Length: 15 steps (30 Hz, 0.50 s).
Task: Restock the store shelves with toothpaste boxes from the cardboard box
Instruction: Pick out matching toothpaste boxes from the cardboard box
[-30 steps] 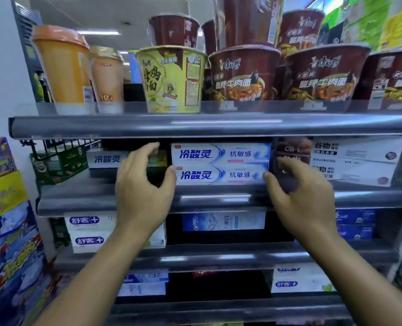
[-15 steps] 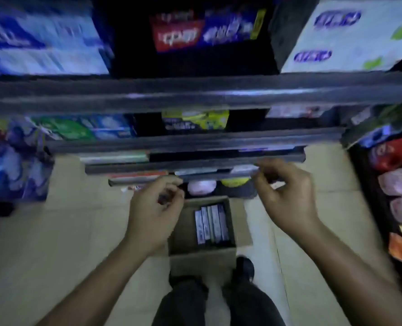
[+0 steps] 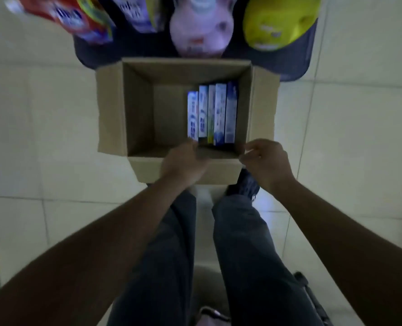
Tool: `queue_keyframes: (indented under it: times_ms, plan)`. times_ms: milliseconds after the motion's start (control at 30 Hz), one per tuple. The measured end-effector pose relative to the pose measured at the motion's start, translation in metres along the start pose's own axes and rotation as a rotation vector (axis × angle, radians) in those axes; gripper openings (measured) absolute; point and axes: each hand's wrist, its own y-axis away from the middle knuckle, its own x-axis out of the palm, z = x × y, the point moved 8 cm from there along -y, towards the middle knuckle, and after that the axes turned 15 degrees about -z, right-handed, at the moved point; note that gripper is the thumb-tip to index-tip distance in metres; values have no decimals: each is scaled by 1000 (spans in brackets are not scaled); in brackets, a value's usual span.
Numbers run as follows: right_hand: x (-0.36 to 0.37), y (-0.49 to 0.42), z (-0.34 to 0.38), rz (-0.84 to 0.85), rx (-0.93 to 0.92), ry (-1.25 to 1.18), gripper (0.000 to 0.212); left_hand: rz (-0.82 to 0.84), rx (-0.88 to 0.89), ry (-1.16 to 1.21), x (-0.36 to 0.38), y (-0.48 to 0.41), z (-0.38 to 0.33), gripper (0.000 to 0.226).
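toothpaste boxes (image 3: 213, 114) on edge by right wall of cardboard box (image 3: 139, 109) on floor (image 3: 42, 114). likely light, stiff, slick: pinch leftmost's long faces. left hand (image 3: 183, 163) at rim, blurred, grip unclear; right hand (image 3: 266, 161) loosely curled, empty.

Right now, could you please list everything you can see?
cardboard box: one, brown, open on the floor
toothpaste boxes: five, mostly blue and white, on edge in the box's right part
pink pack: one, on the shelf beyond the box
yellow pack: one, right of the pink pack
red-blue packs: blurred, count unclear, shelf's left
floor: pale tiles
legs: two, dark trousers
left hand: one, at the box's near rim, blurred
right hand: one, loosely curled, empty, over the near right corner
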Motion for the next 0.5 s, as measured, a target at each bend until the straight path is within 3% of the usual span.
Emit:
queue_keyframes:
  times_ms: [67,200,333,500]
  plan:
    - [23,-17,-21,-21,17,-49,23,-12,-32,6,38,-34,2,23]
    - [52,-32,-51,-17,28,-145,22,-13,-29,-9,109,-87,2,55]
    - [65,-36,-75,-13,39,-201,21,105,-119,-32,169,-137,11,78]
    - [67,-40,-94,-27,73,-260,17,124,-197,-68,199,-176,15,88]
